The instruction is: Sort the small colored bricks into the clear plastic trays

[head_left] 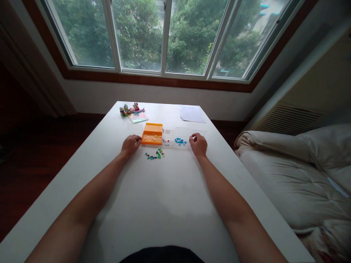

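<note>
My left hand [131,144] rests at the left edge of an open orange box [154,128], fingers curled together; whatever they hold is too small to make out. Small pale pieces [156,137] lie inside that box. On the other side, my right hand [198,144] has thumb and fingertips pinched together beside a clear open box [182,131] holding small blue pieces [180,141]. What is in the pinch cannot be told. Between the orange box and the blue pieces is another clear box [167,132] with a few tiny pieces. Loose green, blue, yellow and dark pieces [155,155] lie on the tabletop nearer me.
The white table [161,200] stands before a window. Colourful built figures [130,109] and a printed sheet [138,117] sit at the back left. White paper [191,113] lies at the back right. A cushioned sofa [290,171] is to the right.
</note>
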### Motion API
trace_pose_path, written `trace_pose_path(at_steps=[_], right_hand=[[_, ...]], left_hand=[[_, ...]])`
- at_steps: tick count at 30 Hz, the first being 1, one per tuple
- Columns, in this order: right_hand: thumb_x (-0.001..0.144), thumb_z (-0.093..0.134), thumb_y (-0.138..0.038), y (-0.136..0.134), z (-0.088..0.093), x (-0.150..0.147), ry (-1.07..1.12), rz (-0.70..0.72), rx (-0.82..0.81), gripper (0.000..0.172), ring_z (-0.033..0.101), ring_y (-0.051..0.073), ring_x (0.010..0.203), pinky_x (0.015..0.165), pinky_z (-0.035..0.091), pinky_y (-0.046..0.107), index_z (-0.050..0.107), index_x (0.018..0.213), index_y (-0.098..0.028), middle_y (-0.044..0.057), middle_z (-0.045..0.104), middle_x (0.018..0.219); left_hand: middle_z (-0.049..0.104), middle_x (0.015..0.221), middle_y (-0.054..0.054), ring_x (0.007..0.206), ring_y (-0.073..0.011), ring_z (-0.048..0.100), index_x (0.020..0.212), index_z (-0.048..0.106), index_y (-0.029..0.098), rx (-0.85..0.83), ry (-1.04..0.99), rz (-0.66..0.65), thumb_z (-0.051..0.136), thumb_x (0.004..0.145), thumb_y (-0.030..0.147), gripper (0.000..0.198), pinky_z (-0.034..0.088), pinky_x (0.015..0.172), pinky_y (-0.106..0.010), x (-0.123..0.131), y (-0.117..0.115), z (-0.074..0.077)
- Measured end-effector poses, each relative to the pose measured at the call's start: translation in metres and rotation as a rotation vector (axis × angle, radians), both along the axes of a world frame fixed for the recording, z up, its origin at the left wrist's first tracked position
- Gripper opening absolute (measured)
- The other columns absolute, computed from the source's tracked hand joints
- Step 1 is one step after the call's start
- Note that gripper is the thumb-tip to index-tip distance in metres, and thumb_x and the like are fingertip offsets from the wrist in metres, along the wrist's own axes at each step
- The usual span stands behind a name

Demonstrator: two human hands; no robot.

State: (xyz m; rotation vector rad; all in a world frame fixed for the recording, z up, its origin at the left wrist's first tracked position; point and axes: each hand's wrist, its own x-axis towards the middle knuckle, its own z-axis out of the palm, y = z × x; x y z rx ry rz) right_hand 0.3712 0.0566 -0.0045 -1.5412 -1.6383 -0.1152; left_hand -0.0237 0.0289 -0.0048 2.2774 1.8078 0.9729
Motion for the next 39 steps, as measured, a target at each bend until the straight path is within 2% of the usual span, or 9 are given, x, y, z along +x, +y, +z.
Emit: trace_pose_path(at_steps=[6, 12, 17, 21, 27, 31, 34, 39], right_hand=[[0.085, 0.055, -0.027, 0.007, -0.007, 0.018, 0.037, -0.230, -0.058, 0.012, 0.051, 0.023, 0.079, 0.074, 0.033, 0.031, 0.063, 0.090, -0.019, 0.006, 0.062, 0.077], [0.087, 0.053, -0.025, 0.007, -0.009, 0.006, 0.021, -0.205, -0.035, 0.014, 0.052, 0.022, 0.081, 0.076, 0.032, 0.031, 0.064, 0.091, -0.019, 0.005, 0.063, 0.081], [0.087, 0.052, -0.022, -0.002, -0.006, -0.016, -0.003, -0.057, 0.000, 0.013, 0.052, 0.021, 0.080, 0.078, 0.034, 0.032, 0.064, 0.088, -0.018, 0.004, 0.062, 0.078], [0.089, 0.053, -0.021, -0.014, -0.002, -0.036, -0.045, 0.137, 0.025, 0.013, 0.053, 0.020, 0.078, 0.080, 0.036, 0.031, 0.066, 0.090, -0.018, 0.003, 0.061, 0.075], [0.093, 0.054, -0.021, -0.030, -0.004, -0.065, -0.170, 0.514, -0.095, 0.018, 0.058, 0.017, 0.076, 0.077, 0.041, 0.027, 0.070, 0.099, -0.019, 0.003, 0.066, 0.079], [0.093, 0.055, -0.020, -0.036, -0.009, -0.075, -0.279, 0.688, -0.210, 0.030, 0.063, 0.017, 0.091, 0.085, 0.045, 0.028, 0.068, 0.120, -0.024, 0.005, 0.071, 0.105], [0.094, 0.053, -0.017, -0.038, -0.009, -0.079, -0.368, 0.717, -0.258, 0.038, 0.062, 0.018, 0.100, 0.089, 0.045, 0.029, 0.063, 0.130, -0.027, 0.006, 0.069, 0.115], [0.097, 0.048, -0.018, -0.041, -0.006, -0.083, -0.451, 0.673, -0.326, 0.038, 0.062, 0.018, 0.098, 0.088, 0.045, 0.028, 0.064, 0.130, -0.029, 0.006, 0.069, 0.108]], left_hand=[[0.068, 0.087, -0.005, 0.087, -0.0220, 0.059, 0.093, 0.071, 0.022, -0.001, 0.040, -0.058, 0.054, 0.090, 0.028, 0.019, 0.045, 0.080, -0.034, 0.008, -0.005, 0.002], [0.067, 0.090, -0.006, 0.089, -0.0210, 0.058, 0.091, 0.071, 0.021, 0.045, 0.097, -0.196, 0.052, 0.093, 0.027, 0.021, 0.045, 0.080, -0.033, 0.039, -0.021, 0.011], [0.067, 0.096, -0.007, 0.094, -0.0221, 0.056, 0.098, 0.073, 0.023, 0.047, 0.217, -0.403, 0.054, 0.094, 0.027, 0.020, 0.045, 0.078, -0.033, 0.079, -0.042, 0.017], [0.067, 0.099, -0.008, 0.093, -0.0225, 0.054, 0.102, 0.073, 0.024, 0.044, 0.314, -0.479, 0.058, 0.092, 0.024, 0.018, 0.045, 0.080, -0.035, 0.095, -0.049, 0.018], [0.067, 0.096, -0.007, 0.093, -0.0223, 0.054, 0.105, 0.074, 0.026, 0.050, 0.389, -0.546, 0.059, 0.092, 0.025, 0.020, 0.044, 0.081, -0.035, 0.094, -0.049, 0.019], [0.068, 0.097, -0.006, 0.092, -0.0216, 0.054, 0.107, 0.075, 0.028, 0.039, 0.396, -0.580, 0.059, 0.092, 0.026, 0.022, 0.043, 0.080, -0.033, 0.086, -0.048, 0.019], [0.069, 0.094, -0.006, 0.091, -0.0211, 0.055, 0.101, 0.076, 0.028, 0.024, 0.364, -0.570, 0.059, 0.092, 0.028, 0.019, 0.043, 0.079, -0.032, 0.079, -0.046, 0.018], [0.068, 0.087, -0.006, 0.087, -0.0201, 0.056, 0.097, 0.077, 0.026, -0.002, 0.318, -0.502, 0.056, 0.094, 0.031, 0.022, 0.044, 0.075, -0.030, 0.071, -0.041, 0.015]])
